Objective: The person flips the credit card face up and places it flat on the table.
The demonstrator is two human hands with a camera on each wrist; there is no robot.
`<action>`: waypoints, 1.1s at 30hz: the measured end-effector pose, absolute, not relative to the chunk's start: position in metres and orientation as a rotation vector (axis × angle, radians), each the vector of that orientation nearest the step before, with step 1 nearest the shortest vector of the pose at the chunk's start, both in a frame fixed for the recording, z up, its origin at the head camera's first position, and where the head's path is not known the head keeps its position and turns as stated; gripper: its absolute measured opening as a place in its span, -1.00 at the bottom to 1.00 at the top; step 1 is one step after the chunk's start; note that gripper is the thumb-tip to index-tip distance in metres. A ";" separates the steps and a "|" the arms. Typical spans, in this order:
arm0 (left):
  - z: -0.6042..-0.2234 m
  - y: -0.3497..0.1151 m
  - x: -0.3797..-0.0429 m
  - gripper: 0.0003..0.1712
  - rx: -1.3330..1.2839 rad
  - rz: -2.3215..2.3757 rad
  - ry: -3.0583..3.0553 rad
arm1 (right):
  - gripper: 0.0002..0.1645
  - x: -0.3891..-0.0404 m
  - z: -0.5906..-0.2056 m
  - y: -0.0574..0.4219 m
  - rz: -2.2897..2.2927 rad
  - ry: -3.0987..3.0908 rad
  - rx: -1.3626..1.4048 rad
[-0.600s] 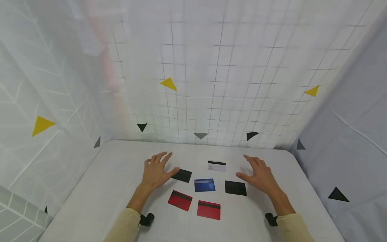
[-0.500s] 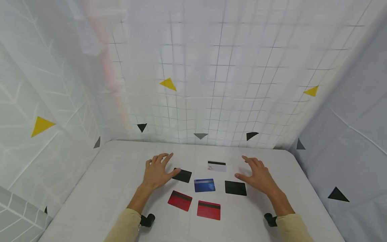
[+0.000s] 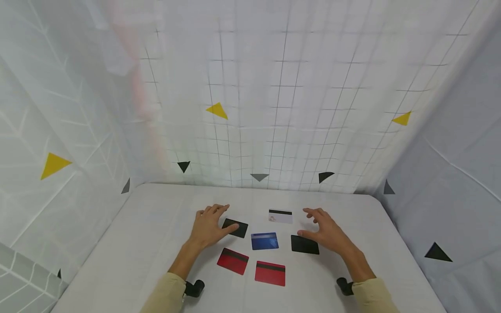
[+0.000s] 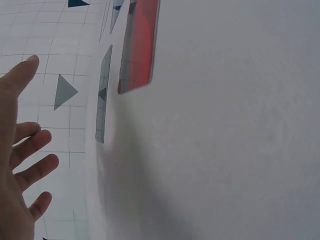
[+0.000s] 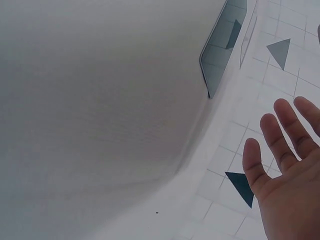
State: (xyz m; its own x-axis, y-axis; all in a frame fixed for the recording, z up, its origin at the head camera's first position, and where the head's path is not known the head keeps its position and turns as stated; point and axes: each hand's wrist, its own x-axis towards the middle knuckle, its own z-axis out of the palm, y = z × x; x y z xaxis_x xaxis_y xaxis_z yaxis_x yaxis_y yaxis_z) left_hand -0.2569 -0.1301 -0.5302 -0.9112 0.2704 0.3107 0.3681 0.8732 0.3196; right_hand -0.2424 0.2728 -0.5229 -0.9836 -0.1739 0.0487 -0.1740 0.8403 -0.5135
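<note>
"Gridded white sheeting [image 3: 250, 145] fills the upper part of the frame, dotted with yellow triangles [image 3: 217, 111] and dark triangles [image 3: 326, 177]. What lies on the worktop [image 3: 148, 243] below it?"

"Flat in the lower middle: a white card [image 3: 280, 218] with a black stripe, farthest back, and a blue card [image 3: 264, 241] just below it, slightly left."

"And around those?"

"One black card [image 3: 242, 231] to the left of the blue one, another black card [image 3: 305, 247] to its right. Nearest the bottom edge, a left red card [image 3: 232, 261] and a right red card [image 3: 270, 274], side by side but apart."

"How are the hands?"

"Both wide, thumbs well away from fingers, holding nothing. The left hand [image 3: 208, 227] hovers at the left black card, its thumb overlapping it; the right hand [image 3: 328, 231] does likewise over the other's upper edge."

"Touching?"

"The left wrist view shows those fingers apart from everything. Right thumb contact I can't tell; its other visible fingertips are clear."

"Sleeves?"

"Beige sleeves [image 3: 166, 293], at the bottom edge."
</note>
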 end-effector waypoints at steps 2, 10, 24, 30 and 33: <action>-0.532 -0.129 -0.256 -0.04 -0.499 -0.556 -2.789 | 0.02 -0.243 -0.523 0.271 0.864 -3.016 0.296; -0.533 -0.123 -0.253 -0.06 -0.538 -0.546 -2.787 | 0.02 -0.243 -0.524 0.261 0.930 -3.071 0.317; -0.536 -0.118 -0.252 -0.15 -0.533 -0.517 -2.816 | -0.04 -0.241 -0.527 0.249 0.949 -3.067 0.371; -0.534 -0.115 -0.250 -0.17 -0.552 -0.532 -2.817 | -0.07 -0.241 -0.527 0.248 0.949 -3.061 0.421; -0.532 -0.113 -0.249 -0.19 -0.564 -0.550 -2.822 | -0.07 -0.242 -0.525 0.246 0.943 -3.069 0.416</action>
State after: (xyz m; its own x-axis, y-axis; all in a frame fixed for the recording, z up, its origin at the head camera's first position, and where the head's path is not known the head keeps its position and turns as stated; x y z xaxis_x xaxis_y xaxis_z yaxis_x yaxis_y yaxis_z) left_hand -0.2491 -0.1134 -0.5323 -0.9045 0.3270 0.2738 0.4058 0.8572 0.3169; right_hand -0.2416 0.2462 -0.5251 -0.9625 -0.2710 -0.0158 -0.2153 0.7976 -0.5635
